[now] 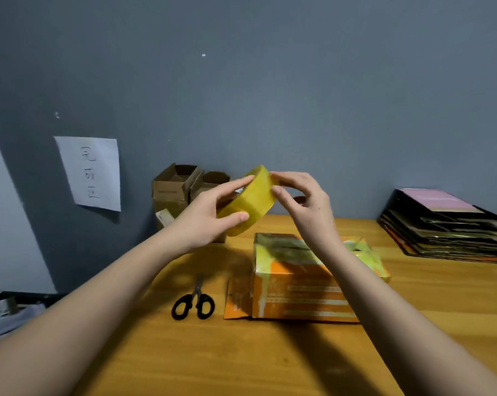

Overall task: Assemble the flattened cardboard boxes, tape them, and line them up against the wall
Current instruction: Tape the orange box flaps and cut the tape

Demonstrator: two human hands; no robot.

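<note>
A yellow roll of tape (251, 200) is held up in the air above the table. My left hand (210, 215) grips it from the left, thumb on the outer band and fingers over the rim. My right hand (301, 200) pinches at the roll's right edge with thumb and fingertips. Below my right forearm stands an assembled orange cardboard box (298, 284) with shiny tape across its top. Black-handled scissors (194, 301) lie on the table left of that box.
Two brown open boxes (181, 184) stand against the grey wall at the back left. A stack of flattened boxes (444, 224) lies at the back right of the wooden table (241, 361). A white paper sign (93, 172) hangs on the wall at left.
</note>
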